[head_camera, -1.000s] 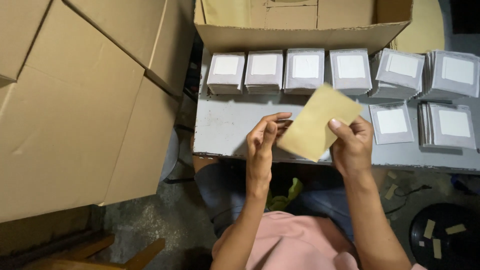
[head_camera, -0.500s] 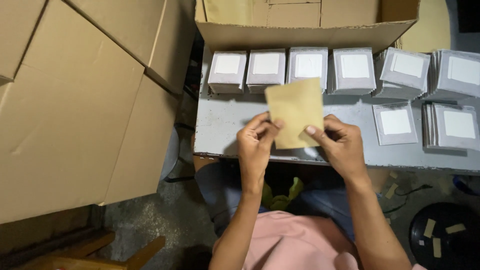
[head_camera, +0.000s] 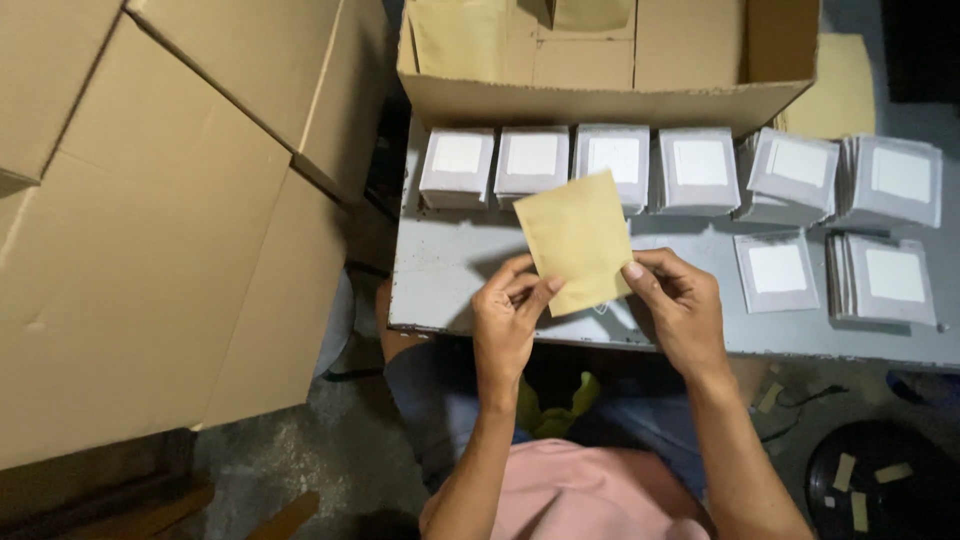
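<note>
While both hands are pinching its lower corners, the tan envelope (head_camera: 578, 240) is standing upright between left hand (head_camera: 508, 322) and right hand (head_camera: 682, 308), just before the grey packets (head_camera: 615, 160).

Packing workshop: cartons (head_camera: 180, 230), stacked packets (head_camera: 610, 160)

A grey metal table (head_camera: 450, 270) stands over rough concrete floor (head_camera: 330, 450), with big cardboard boxes (head_camera: 150, 230) alongside.

The tan envelope (head_camera: 577, 240) hides part of 1 grey packet (head_camera: 613, 160); the open carton (head_camera: 600, 60) is cut off above.
</note>
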